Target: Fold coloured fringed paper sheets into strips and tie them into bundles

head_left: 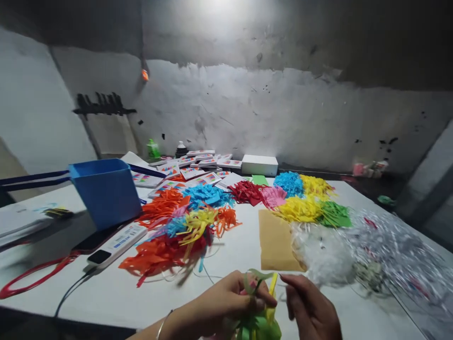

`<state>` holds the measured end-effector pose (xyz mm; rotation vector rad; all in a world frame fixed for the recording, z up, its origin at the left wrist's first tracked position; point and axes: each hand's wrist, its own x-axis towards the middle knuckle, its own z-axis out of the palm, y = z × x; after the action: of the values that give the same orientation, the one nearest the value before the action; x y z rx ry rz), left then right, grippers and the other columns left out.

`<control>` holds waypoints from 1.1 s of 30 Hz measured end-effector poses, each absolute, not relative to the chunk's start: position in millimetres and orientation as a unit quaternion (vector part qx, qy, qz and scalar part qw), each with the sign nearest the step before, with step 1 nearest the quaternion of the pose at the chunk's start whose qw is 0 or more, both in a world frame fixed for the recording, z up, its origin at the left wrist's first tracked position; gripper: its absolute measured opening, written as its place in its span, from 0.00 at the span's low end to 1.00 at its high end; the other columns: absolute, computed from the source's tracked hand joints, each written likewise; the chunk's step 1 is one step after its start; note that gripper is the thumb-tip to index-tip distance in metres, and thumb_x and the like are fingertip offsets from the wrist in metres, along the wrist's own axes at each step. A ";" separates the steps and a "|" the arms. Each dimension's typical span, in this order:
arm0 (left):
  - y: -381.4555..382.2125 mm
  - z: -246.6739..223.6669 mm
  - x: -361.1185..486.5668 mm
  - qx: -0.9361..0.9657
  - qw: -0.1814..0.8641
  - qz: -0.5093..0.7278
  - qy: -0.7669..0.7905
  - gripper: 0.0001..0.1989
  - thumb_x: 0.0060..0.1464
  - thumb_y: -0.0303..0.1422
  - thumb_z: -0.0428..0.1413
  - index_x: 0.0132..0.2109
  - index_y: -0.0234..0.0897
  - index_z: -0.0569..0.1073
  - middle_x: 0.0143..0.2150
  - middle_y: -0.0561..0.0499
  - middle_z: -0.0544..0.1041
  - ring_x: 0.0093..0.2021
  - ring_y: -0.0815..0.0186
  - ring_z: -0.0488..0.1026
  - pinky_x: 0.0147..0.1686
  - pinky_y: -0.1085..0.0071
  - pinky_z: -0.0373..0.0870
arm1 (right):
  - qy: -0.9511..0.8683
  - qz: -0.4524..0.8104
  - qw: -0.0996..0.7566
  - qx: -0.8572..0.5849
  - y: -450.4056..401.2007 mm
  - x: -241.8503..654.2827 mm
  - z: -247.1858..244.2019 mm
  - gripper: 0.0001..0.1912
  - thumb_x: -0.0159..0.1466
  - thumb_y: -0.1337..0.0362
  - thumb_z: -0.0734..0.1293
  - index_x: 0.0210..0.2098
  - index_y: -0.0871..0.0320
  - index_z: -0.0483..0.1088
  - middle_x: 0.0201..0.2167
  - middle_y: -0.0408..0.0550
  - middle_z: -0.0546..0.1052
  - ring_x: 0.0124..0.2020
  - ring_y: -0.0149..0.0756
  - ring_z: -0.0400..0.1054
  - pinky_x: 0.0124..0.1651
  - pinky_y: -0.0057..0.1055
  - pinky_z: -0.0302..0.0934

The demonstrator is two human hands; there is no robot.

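Observation:
In the head view, my left hand [240,300] is closed around a bunch of green and yellow paper strips [260,326] near the table's front edge. A thin green strip loops up over its fingers, and one yellow strip [273,284] stands upright. My right hand [311,307] is just to the right, its index finger stretched toward the tip of that yellow strip and its other fingers partly bent. A small gap seems to separate that fingertip from the strip. The lower part of the bunch runs out of the frame.
Piles of orange strips [155,257], yellow strips [300,209] and other colours lie across the white table [237,245]. Brown paper [278,243], white thread [323,255] and silver tinsel [392,250] are on the right. A blue bin [106,193] and white power bank [118,243] sit left.

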<state>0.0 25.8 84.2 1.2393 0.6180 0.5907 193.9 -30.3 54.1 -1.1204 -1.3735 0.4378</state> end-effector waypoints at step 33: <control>-4.3 15.0 21.6 0.455 0.859 0.107 0.209 0.12 0.38 0.31 0.56 0.29 0.33 0.82 0.27 0.49 0.76 0.31 0.62 0.70 0.41 0.68 0.67 | -0.748 0.132 0.443 -0.476 -80.6 200.1 7.1 0.10 0.69 0.72 0.62 0.44 0.54 0.72 0.29 0.44 0.78 0.29 0.30 0.75 0.35 0.22 0.67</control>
<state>21.6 -4.3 15.0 0.9554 0.4390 0.2255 200.1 -80.6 7.1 -1.1803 -1.8553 0.3271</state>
